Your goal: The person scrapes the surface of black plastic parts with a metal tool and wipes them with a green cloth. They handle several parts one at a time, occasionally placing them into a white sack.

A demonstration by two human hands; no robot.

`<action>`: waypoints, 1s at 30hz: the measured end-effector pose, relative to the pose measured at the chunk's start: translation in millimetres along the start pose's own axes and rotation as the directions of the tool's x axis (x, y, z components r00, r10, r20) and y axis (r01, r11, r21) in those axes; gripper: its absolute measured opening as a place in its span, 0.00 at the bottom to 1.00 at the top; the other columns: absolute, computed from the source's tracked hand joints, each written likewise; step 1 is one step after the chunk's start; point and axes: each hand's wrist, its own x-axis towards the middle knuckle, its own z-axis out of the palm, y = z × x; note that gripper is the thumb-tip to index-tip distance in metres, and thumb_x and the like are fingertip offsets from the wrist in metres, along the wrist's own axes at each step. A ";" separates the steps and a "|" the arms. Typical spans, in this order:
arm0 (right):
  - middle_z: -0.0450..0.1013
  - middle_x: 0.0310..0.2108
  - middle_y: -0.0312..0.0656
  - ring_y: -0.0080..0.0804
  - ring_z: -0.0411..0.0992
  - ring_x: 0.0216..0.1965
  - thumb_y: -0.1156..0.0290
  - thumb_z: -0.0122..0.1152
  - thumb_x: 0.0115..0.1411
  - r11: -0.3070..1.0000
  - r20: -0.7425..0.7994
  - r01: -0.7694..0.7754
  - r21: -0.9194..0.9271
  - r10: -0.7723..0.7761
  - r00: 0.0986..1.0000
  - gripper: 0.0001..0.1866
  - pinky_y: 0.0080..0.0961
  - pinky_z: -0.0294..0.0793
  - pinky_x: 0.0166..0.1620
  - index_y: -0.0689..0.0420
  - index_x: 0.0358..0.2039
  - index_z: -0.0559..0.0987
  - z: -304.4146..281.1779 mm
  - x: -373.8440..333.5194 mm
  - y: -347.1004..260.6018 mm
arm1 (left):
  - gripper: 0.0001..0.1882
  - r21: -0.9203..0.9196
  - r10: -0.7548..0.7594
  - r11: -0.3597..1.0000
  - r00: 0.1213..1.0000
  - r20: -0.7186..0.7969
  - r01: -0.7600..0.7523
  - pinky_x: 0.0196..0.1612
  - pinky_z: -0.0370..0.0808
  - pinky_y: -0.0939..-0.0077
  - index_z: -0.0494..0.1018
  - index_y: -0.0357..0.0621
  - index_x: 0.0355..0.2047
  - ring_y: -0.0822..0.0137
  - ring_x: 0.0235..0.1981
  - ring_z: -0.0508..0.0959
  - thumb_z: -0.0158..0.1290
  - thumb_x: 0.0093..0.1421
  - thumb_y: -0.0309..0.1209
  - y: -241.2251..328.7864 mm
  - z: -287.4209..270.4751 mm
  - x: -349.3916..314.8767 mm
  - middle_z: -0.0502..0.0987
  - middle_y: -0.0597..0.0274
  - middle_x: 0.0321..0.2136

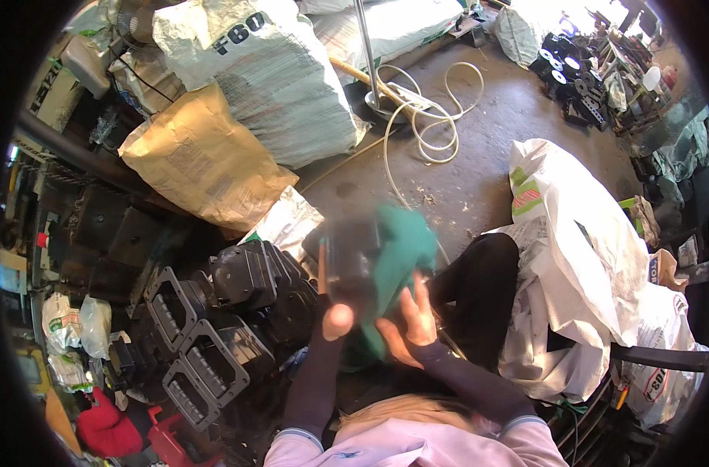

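In front of me a dark boxy plastic part [350, 253] is smeared by motion. My left hand [336, 321] grips its near left side, with the thumb showing and the other fingers mostly hidden behind it. A green cloth [407, 241] lies against the part's right side and hangs down below it. Bent fingers of my right hand [413, 321] hold this cloth against the part. To the left, several black plastic housings [249, 272] are stacked, some with rectangular framed openings [206, 354] turned toward me.
A brown paper sack [206, 156] and large white woven sacks [269, 86] stand at the far left. A pale hose [455, 117] loops over the floor [494, 109] near a metal pole [367, 54]. On my right is a white sack [564, 265]; black parts [568, 74] lie farther off.
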 end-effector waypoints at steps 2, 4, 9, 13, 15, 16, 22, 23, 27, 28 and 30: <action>0.51 0.68 0.62 0.55 0.52 0.69 0.69 0.63 0.57 0.961 0.130 -0.196 0.194 0.173 0.976 0.40 0.40 0.50 0.69 0.66 0.66 0.56 -5.0 3.5 -0.7 | 0.52 -0.192 0.035 0.981 0.980 0.197 0.003 0.62 0.66 0.63 0.53 0.32 0.66 0.58 0.58 0.69 0.57 0.57 0.60 0.4 -13.9 -0.9 0.65 0.50 0.61; 0.45 0.72 0.53 0.43 0.48 0.71 0.64 0.56 0.66 0.824 0.162 -0.234 0.515 0.175 0.971 0.46 0.39 0.49 0.69 0.59 0.73 0.38 -10.6 14.7 -0.7 | 0.50 -0.110 0.079 0.992 0.974 0.211 -0.057 0.62 0.65 0.60 0.54 0.31 0.66 0.55 0.59 0.69 0.49 0.61 0.63 7.2 -18.8 -9.7 0.65 0.47 0.62; 0.65 0.61 0.47 0.31 0.65 0.60 0.61 0.53 0.69 0.436 0.278 -0.480 0.761 0.449 0.849 0.32 0.28 0.63 0.61 0.59 0.68 0.56 -26.6 43.8 -3.4 | 0.52 0.177 -0.099 0.976 0.985 -0.141 0.124 0.62 0.67 0.59 0.57 0.31 0.65 0.56 0.60 0.70 0.38 0.61 0.69 36.5 -11.4 -25.6 0.67 0.49 0.61; 0.77 0.47 0.40 0.23 0.73 0.48 0.75 0.54 0.67 0.692 0.144 -0.509 0.512 0.515 0.845 0.16 0.21 0.70 0.53 0.63 0.54 0.75 -30.0 60.9 -7.2 | 0.54 0.195 -0.215 0.949 0.962 -0.170 0.247 0.60 0.70 0.62 0.59 0.31 0.64 0.59 0.57 0.72 0.39 0.58 0.72 51.7 -13.1 -28.4 0.70 0.51 0.58; 0.78 0.44 0.41 0.23 0.75 0.44 0.76 0.53 0.66 0.624 0.144 -0.516 0.587 0.547 0.825 0.13 0.20 0.72 0.50 0.64 0.51 0.77 -35.3 72.6 -12.1 | 0.55 0.274 -0.246 0.924 0.963 -0.113 0.268 0.57 0.72 0.64 0.62 0.31 0.62 0.60 0.54 0.74 0.39 0.56 0.74 59.9 -14.6 -27.7 0.73 0.51 0.56; 0.79 0.41 0.42 0.24 0.77 0.41 0.78 0.53 0.66 0.515 0.174 -0.465 0.720 0.515 0.840 0.12 0.20 0.74 0.48 0.64 0.49 0.77 -43.0 75.9 -17.7 | 0.55 0.350 -0.254 0.901 0.966 -0.053 0.256 0.55 0.72 0.66 0.64 0.31 0.61 0.62 0.52 0.75 0.39 0.56 0.75 64.9 -14.8 -25.9 0.74 0.53 0.54; 0.77 0.37 0.46 0.37 0.76 0.37 0.80 0.63 0.56 0.935 0.392 -0.076 0.345 -0.071 0.917 0.09 0.29 0.75 0.41 0.61 0.39 0.82 -57.2 97.5 -45.5 | 0.55 0.676 -0.357 0.665 0.930 -0.088 0.319 0.46 0.74 0.72 0.68 0.34 0.57 0.68 0.44 0.77 0.41 0.54 0.77 83.7 12.4 -9.8 0.78 0.55 0.43; 0.75 0.39 0.45 0.42 0.75 0.36 0.80 0.66 0.53 0.963 0.393 0.069 0.262 -0.171 0.903 0.10 0.31 0.75 0.39 0.57 0.37 0.82 -46.2 98.4 -48.7 | 0.55 0.716 -0.356 0.632 0.932 -0.072 0.297 0.46 0.74 0.73 0.68 0.34 0.57 0.70 0.43 0.77 0.41 0.54 0.77 82.5 19.5 -7.0 0.78 0.55 0.42; 0.74 0.39 0.43 0.44 0.72 0.41 0.76 0.67 0.53 0.971 0.293 0.189 0.143 -0.224 0.930 0.10 0.36 0.70 0.45 0.58 0.38 0.81 -31.1 93.4 -48.1 | 0.64 0.723 -0.325 0.630 0.942 -0.085 0.283 0.43 0.74 0.74 0.70 0.30 0.55 0.70 0.42 0.77 0.42 0.42 0.84 82.3 36.9 -1.7 0.78 0.59 0.41; 0.74 0.38 0.43 0.44 0.72 0.42 0.75 0.67 0.54 0.970 0.267 0.217 0.113 -0.240 0.933 0.09 0.37 0.69 0.46 0.58 0.37 0.81 -30.4 90.5 -45.7 | 0.62 0.716 -0.316 0.645 0.946 -0.068 0.267 0.43 0.74 0.74 0.69 0.31 0.56 0.70 0.42 0.77 0.45 0.44 0.82 82.7 37.9 -1.3 0.78 0.58 0.41; 0.74 0.39 0.43 0.46 0.71 0.43 0.75 0.66 0.54 0.988 0.242 0.155 0.011 -0.153 0.958 0.10 0.38 0.68 0.48 0.58 0.38 0.81 -32.8 86.0 -34.5 | 0.57 0.715 -0.303 0.664 0.953 -0.012 0.220 0.44 0.74 0.74 0.69 0.32 0.58 0.71 0.42 0.77 0.49 0.49 0.76 83.4 37.7 -2.0 0.79 0.56 0.41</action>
